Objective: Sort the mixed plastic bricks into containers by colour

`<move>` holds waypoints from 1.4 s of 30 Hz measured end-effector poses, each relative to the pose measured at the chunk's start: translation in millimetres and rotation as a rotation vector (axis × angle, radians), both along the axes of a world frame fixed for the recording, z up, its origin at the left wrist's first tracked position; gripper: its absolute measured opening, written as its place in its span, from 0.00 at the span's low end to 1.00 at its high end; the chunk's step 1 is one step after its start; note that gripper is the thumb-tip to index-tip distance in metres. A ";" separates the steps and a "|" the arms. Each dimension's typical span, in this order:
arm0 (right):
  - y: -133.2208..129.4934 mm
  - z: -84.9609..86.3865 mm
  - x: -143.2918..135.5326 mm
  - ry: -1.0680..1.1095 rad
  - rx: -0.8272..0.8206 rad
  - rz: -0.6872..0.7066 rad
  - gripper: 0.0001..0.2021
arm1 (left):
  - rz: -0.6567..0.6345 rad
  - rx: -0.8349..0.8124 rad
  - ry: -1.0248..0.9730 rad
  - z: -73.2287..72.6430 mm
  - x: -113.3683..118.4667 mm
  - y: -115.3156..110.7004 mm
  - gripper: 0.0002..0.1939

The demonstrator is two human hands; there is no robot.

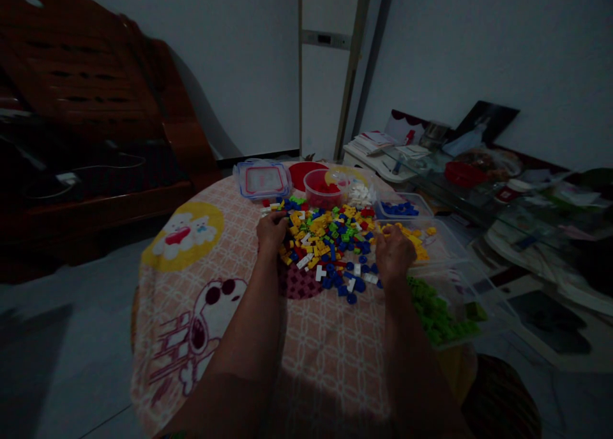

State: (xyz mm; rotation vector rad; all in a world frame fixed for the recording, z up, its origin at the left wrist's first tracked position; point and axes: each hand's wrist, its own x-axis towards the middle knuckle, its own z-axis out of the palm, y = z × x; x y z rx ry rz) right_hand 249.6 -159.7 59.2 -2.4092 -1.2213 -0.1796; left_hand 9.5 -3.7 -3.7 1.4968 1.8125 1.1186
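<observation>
Where your brick pile lies: the mixed pile (330,235) spreads over the patterned tablecloth (330,356) between your two hands, nearer the far edge of the table.
Long axis of the pile: its outline is uneven, stretching a little more from far left toward near right, where blue and white pieces thin out toward you.
White bar: in the near part of the pile, one long white piece (305,261) lies aslant, its long axis running from near left to far right.
Left hand: your left hand (272,233) touches the pile's left edge, fingers bent and pointing away from you; you cannot tell whether they are clamped on a piece.
Right hand: your right hand (395,252) is beside the tray of yellow pieces (447,247), fingers curled and pointing forward and slightly left; whether they grip anything is too dark to tell.
Green tray: the tray of green pieces (486,290) sits by your right forearm, its pieces strewn from far left to near right.
Round tub: a clear tub (316,182) with red pieces stands just beyond the pile.
</observation>
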 end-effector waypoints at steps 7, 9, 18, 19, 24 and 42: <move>0.5 -2.4 -0.3 0.069 0.018 0.112 0.13 | -0.011 -0.005 0.020 -0.8 -0.7 1.9 0.17; 2.8 -6.9 -6.8 0.094 -0.015 0.256 0.12 | -0.007 -0.006 0.032 -0.2 -0.6 1.4 0.17; 3.0 -4.3 -38.3 0.064 -0.287 0.576 0.13 | -0.002 -0.001 0.023 0.3 -0.2 0.3 0.17; 4.0 -5.8 -39.6 0.052 -0.309 0.578 0.12 | -0.004 0.001 0.019 -0.6 -0.3 0.8 0.17; 7.7 -13.3 -41.0 -0.003 -0.382 0.600 0.12 | -0.008 0.001 0.000 -3.7 -0.6 2.8 0.17; -2.1 -1.6 -7.6 0.010 -0.033 0.089 0.17 | 0.009 -0.005 0.008 2.2 0.3 -0.4 0.17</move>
